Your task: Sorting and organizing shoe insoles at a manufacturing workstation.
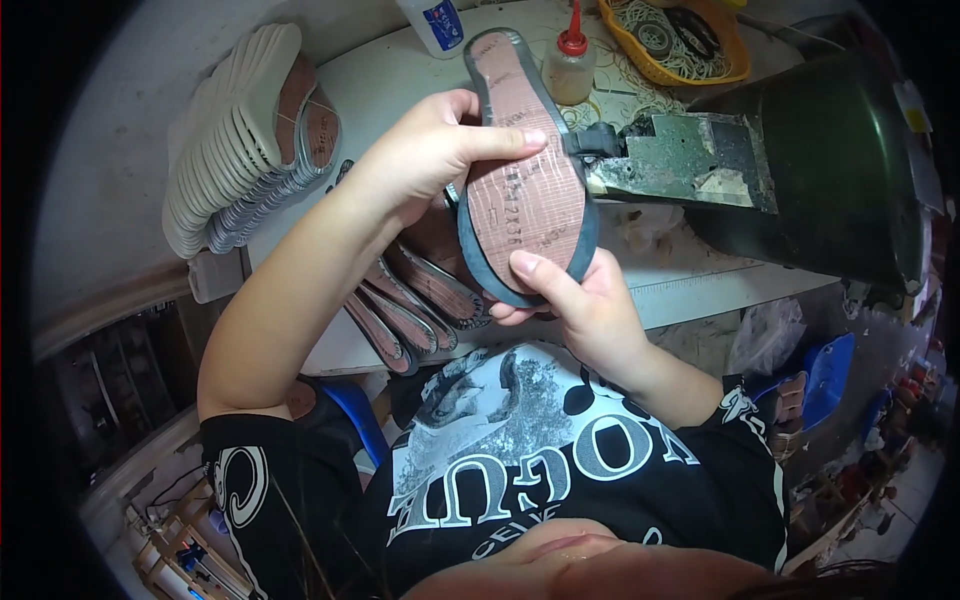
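A shoe sole [515, 105] with a pinkish-brown insole face and a dark rim is held up over the table, its narrow end away from me. My left hand [435, 145] grips it from the left side, thumb flat across the upper middle. Around the wide near end, my right hand [585, 295] is closed, its thumb on the face and its fingers underneath. Beside the sole's right edge is the small black head [597, 141] of a green machine [690, 158]; whether they touch I cannot tell.
Stacked pale soles [220, 140] stand at the left. Several dark-edged insoles [430, 325] lie under my left forearm. At the back are a white-and-blue bottle [437, 28], a red-tipped bottle [571, 75] and an orange basket [735, 68] of stringy bands. A blue chair [830, 378] stands right.
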`<state>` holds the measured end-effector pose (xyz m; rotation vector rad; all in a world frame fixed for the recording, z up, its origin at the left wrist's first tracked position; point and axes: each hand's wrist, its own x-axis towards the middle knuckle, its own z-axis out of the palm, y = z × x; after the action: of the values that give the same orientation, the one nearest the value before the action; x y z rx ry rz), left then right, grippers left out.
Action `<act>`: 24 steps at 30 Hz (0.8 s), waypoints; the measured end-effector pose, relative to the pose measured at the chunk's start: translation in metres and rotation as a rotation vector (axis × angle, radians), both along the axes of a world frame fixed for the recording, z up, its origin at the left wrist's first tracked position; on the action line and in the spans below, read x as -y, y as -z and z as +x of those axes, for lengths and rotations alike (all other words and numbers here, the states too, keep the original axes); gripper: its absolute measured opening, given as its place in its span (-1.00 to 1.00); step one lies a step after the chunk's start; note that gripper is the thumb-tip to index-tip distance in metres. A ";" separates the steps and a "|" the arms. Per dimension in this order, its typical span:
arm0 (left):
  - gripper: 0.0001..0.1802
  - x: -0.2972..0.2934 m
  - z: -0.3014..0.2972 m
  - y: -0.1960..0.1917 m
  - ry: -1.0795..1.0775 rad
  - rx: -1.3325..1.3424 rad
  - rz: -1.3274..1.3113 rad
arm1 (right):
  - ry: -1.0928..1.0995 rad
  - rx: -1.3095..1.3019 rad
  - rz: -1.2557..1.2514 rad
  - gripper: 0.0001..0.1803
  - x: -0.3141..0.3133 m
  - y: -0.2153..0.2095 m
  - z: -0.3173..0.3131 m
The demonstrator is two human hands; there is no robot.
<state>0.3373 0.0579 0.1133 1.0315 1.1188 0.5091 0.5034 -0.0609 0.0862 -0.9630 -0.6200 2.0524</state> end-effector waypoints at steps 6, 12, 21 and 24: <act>0.10 -0.018 0.000 -0.017 0.071 -0.320 0.202 | 0.107 -0.034 -0.011 -0.70 -0.008 -0.009 -0.002; -0.21 -0.070 0.001 -0.011 0.941 -0.199 0.455 | 0.191 -0.080 -0.097 -0.73 -0.016 -0.021 -0.002; -0.45 -0.049 -0.013 -0.031 0.857 -0.416 0.568 | 0.237 -0.110 -0.044 -0.69 -0.010 -0.018 -0.006; -0.46 -0.042 -0.013 -0.034 0.792 -0.461 0.559 | 0.221 -0.085 -0.038 -0.64 -0.015 -0.018 -0.002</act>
<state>0.3240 0.1000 0.1478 2.0309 0.8617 -0.0846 0.5010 -0.0455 0.1039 -0.9172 -0.4121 1.9031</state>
